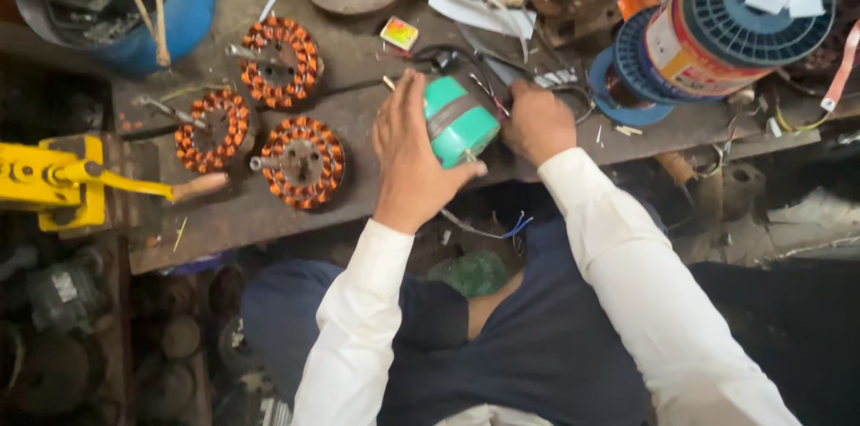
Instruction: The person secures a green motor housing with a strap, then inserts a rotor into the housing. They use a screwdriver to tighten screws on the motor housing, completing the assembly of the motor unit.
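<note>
Gripping green motor (460, 121) w/ L hand (409, 154), R hand (537, 124)

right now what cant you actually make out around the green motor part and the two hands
Head view only:
- Right hand: fingertips are tucked behind the green motor part, so any tool or wire it pinches is hidden.
- Left hand covers the part's near left side.
- Thin wires behind it are too small to trace.
- Blue wire spool is cut off by the top edge.
- Three copper-wound stators: winding detail blurred.
</note>
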